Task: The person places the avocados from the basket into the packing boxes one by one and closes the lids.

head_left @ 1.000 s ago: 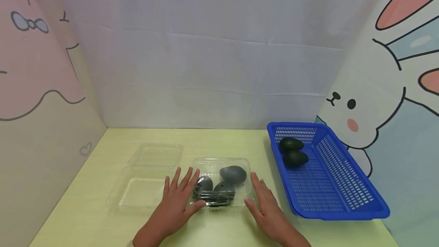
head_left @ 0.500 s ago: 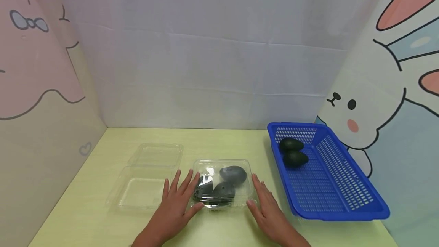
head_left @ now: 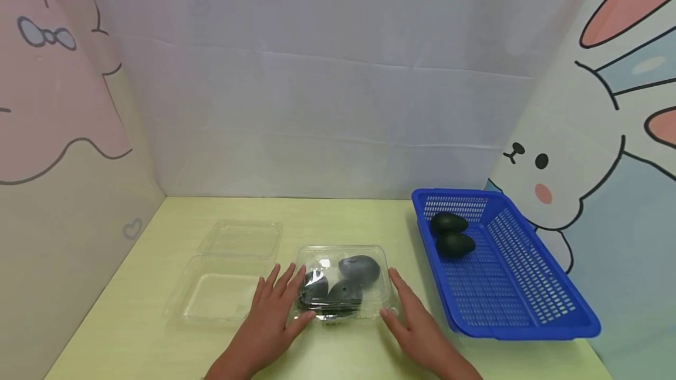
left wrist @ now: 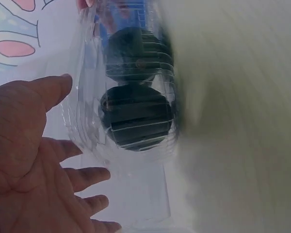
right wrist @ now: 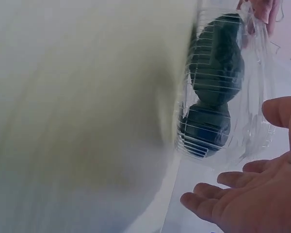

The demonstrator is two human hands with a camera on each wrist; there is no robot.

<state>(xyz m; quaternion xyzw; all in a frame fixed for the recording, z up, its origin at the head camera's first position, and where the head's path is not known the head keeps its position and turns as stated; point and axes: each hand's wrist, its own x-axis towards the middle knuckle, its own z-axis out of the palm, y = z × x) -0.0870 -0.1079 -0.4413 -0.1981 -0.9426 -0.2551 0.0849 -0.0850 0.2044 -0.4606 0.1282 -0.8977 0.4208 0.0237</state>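
A clear plastic clamshell box stands mid-table with its lid down. Three dark avocados lie inside, seen through the plastic. At the box's left side is my left hand, fingers spread and straight, thumb by the front left corner. My right hand flanks the right side with extended fingers. Both wrist views show the thumbs close to the lid rim, the other fingers stretched out along the sides. Whether the fingertips touch the plastic, I cannot tell. Neither hand grips anything.
A second clear clamshell box lies opened flat on the left of the table, partly behind my left hand. To the right stands a blue perforated basket with two avocados at its far left. A white cloth wall closes the back.
The front edge of the box lid has come down slightly, and the glare on it has shifted. Both hands have stayed beside the box with only small movements.
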